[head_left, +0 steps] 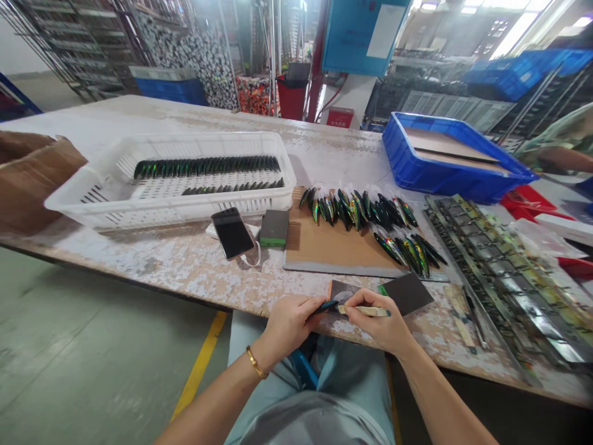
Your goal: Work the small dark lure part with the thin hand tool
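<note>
Near the table's front edge, my left hand (pixel 295 321) pinches a small dark blue-green lure (pixel 328 305). Just to its right, my right hand (pixel 377 318) grips a light wooden stick (pixel 365 311), whose tip points at the lure. Beneath them lies a dark sheet (pixel 341 289) with an orange edge, and a second dark sheet (pixel 410 293) rests right of it. Beyond my hands, shiny green fish-shaped lures (pixel 354 210) lie in two groups on a brown board (pixel 319 247).
A white basket (pixel 222 204) holds rows of dark lures. Nearby are a phone (pixel 232 233) and a grey-green block (pixel 274 227). Metal racks (pixel 504 278), a blue bin (pixel 430 176) and wooden sticks (pixel 458 315) stand or lie at right. A person's arm (pixel 565 159) shows far right.
</note>
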Tool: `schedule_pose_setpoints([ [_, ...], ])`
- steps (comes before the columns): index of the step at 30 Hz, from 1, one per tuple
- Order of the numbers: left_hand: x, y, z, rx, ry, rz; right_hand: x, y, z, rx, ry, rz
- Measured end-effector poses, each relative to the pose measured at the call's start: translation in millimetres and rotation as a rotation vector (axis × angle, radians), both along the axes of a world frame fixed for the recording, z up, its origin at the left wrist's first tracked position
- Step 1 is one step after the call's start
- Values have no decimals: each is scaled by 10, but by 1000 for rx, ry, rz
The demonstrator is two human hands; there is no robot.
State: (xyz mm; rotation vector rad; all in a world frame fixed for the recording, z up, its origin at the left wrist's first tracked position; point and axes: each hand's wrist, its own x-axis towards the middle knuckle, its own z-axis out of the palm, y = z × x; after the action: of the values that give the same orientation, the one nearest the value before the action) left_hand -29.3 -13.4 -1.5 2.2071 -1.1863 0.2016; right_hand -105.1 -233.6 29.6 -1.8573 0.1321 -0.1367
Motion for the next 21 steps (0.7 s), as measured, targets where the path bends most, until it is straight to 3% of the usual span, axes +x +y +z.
schedule_pose_setpoints([
  [9,17,-15,-29,-25,15,-8,18,-41,-10,-25,-7,-56],
  [16,4,-7,-15,-14,40,-4,8,-24,-24,3,1,0],
  [21,13,-15,-17,-37,11,-8,20,-37,-40,-23,10,-59],
])
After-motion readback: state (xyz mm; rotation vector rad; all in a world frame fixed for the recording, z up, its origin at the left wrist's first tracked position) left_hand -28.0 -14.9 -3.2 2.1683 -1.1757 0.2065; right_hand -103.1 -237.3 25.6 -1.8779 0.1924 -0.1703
